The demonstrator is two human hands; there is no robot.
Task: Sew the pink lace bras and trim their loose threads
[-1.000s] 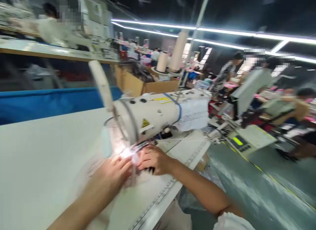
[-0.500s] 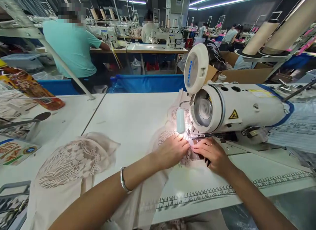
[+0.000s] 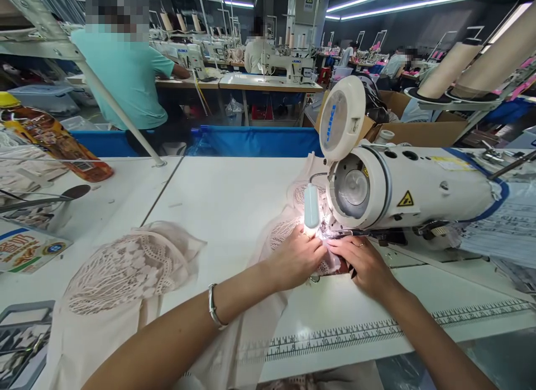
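Under the lit head of a white sewing machine point(image 3: 422, 183) lies beige lace fabric point(image 3: 282, 231). My left hand point(image 3: 299, 257) is closed on the fabric's edge, just below the small pale lamp point(image 3: 311, 205). From the right, my right hand point(image 3: 365, 262) pinches the same piece close to the needle area, its fingertips almost meeting those of my left. A small dark object shows beneath my right palm; its kind cannot be made out. Glare and my fingers hide the needle. To the left lies another beige lace piece point(image 3: 121, 272), spread on the white table point(image 3: 221, 191).
A drink bottle point(image 3: 62, 141) leans at the far left, above a printed packet point(image 3: 29, 247) and a grey tray point(image 3: 27, 337). Thread cones point(image 3: 450, 71) stand at upper right. A printed ruler strip point(image 3: 355, 337) runs along the front edge. A person in turquoise point(image 3: 121, 77) sits beyond.
The view has shifted slightly, so the machine appears a little further right. Both hands keep to the needle area, and the lace beneath them has moved slightly; a small metal loop now shows below.
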